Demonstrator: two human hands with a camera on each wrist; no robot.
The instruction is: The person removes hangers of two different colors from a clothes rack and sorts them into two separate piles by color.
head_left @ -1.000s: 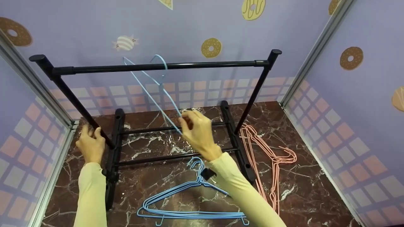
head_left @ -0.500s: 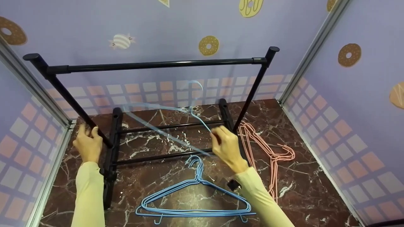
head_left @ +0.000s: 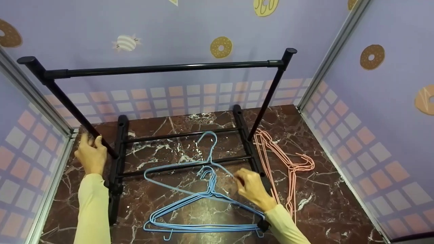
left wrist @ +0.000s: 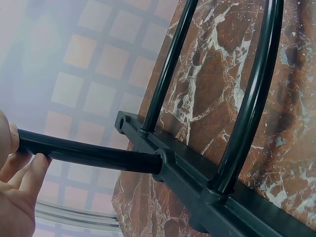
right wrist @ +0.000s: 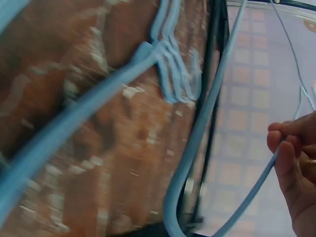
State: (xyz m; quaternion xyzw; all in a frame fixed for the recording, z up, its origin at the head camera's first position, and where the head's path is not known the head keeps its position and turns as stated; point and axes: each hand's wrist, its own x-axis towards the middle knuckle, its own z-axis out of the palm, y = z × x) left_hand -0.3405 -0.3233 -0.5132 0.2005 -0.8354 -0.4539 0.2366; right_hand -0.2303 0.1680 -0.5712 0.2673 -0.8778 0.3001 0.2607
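Note:
My right hand (head_left: 252, 188) pinches a blue wire hanger (head_left: 169, 167) by its right shoulder, near the corner. In the head view that hanger overlaps the top of a stack of blue hangers (head_left: 203, 226) lying on the marbled surface. The right wrist view shows thumb and fingertips (right wrist: 284, 148) closed on the blue wire. My left hand (head_left: 91, 155) grips the left upright of a black garment rack (head_left: 169, 68) low down, just above its foot. In the left wrist view fingers and thumb wrap the black tube (left wrist: 98, 157).
Several pink hangers (head_left: 293, 166) lie to the right of the rack's right foot (head_left: 249, 145). Two low crossbars join the feet. Patterned walls (head_left: 190, 30) stand behind and on both sides, with metal strips at the corners.
My right hand has carried the blue hanger off the rack's top bar, down and toward me, over the blue stack. The left hand keeps its hold on the upright.

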